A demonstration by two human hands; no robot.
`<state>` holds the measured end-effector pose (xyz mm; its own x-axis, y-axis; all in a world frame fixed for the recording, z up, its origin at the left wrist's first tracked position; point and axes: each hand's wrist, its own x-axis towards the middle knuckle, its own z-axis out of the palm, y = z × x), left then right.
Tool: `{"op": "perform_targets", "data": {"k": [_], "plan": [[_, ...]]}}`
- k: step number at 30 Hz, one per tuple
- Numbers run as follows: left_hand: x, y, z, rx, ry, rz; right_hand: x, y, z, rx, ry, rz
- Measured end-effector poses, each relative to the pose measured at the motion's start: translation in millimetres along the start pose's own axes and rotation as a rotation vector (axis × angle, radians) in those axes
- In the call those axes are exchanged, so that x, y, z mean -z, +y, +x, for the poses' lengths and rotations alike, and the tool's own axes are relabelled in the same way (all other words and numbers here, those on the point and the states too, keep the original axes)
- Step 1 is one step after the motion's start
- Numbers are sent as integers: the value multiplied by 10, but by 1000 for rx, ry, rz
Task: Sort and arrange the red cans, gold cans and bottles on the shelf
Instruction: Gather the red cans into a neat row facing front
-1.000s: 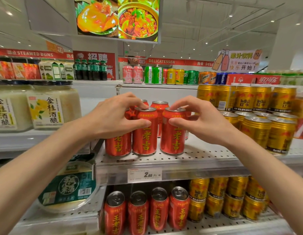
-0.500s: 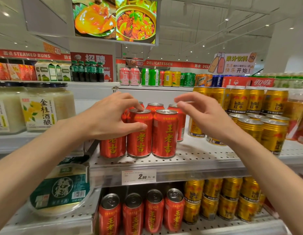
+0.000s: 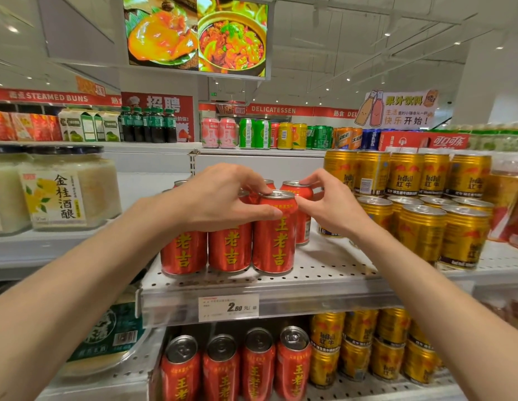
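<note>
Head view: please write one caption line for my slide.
Left hand and right hand grip the front red can beside gold cans.

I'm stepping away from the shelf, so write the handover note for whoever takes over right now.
Left hand: curled over the tops of the front red cans, thumb on the front right red can.
Right hand: fingertips pinch the rim of the red can behind it.
Where things are: red cans stand upright in a tight group at the front of the middle shelf; gold cans are stacked to their right, with a bare gap between.
Done: front row of three red cans lined up.
Left: settle the rear red cans, close the gap. Bottles on this shelf are not clear to see.
</note>
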<state>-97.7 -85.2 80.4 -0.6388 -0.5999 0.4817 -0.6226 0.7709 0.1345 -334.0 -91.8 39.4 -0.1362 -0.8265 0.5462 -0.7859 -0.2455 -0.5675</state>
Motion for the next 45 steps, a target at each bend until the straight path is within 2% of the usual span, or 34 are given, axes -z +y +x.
{"op": "perform_targets", "data": {"k": [11, 18, 28, 32, 36, 39, 45], "plan": [[-18, -31, 8, 22, 1, -54, 583, 120, -270, 10, -174, 137], [-40, -55, 1, 7, 15, -47, 641, 67, -384, 54, -257, 171], [-41, -49, -11, 11, -11, 5, 613, 42, -431, 77, -256, 138], [-34, -12, -19, 18, -16, 66, 601, -25, -453, 81, -263, 90], [67, 14, -85, -15, -10, 126, 538, -231, -500, 178, -192, -42], [236, -145, -223, 41, 23, 110, 460, -442, -512, 267, -199, -106], [258, -345, -467, 113, -39, 33, 280, -573, -448, 333, -208, -235]]}}
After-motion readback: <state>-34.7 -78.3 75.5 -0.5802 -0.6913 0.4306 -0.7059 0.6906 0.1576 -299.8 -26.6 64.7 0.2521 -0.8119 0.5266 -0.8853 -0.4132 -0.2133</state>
